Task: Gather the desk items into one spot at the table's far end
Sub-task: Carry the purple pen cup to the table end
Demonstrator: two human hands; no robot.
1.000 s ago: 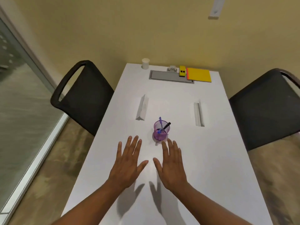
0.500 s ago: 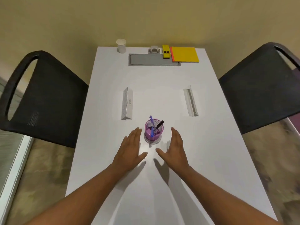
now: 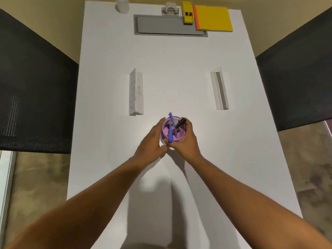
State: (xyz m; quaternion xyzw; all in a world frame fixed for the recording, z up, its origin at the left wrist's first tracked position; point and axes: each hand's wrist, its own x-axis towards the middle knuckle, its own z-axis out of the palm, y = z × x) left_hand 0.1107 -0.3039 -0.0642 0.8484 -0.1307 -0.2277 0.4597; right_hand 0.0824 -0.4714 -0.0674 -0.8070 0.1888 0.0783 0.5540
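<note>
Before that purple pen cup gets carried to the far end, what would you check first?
1. Both hands on the purple pen cup: ok, left hand and right hand wrap its sides.
2. Pens inside: ok, blue pen and black marker lean loosely.
3. Path ahead: ok, it runs between the two folded name cards.
4. Free spot by the clipboard: ok.
5. Cup lifted: cannot tell.

Wall: plain yellow-beige (image 3: 53, 18), behind the far end of the table.
Table: white rectangular top (image 3: 172, 69), long axis running away from the camera.
Chairs: 2 black ones, 1 at the left edge (image 3: 36, 87), 1 at the right (image 3: 296, 83).
Floor: mottled brown (image 3: 309, 168).
Left edge: pale strip (image 3: 4, 186), possibly a window frame.
Light: overhead, soft shadows.
</note>
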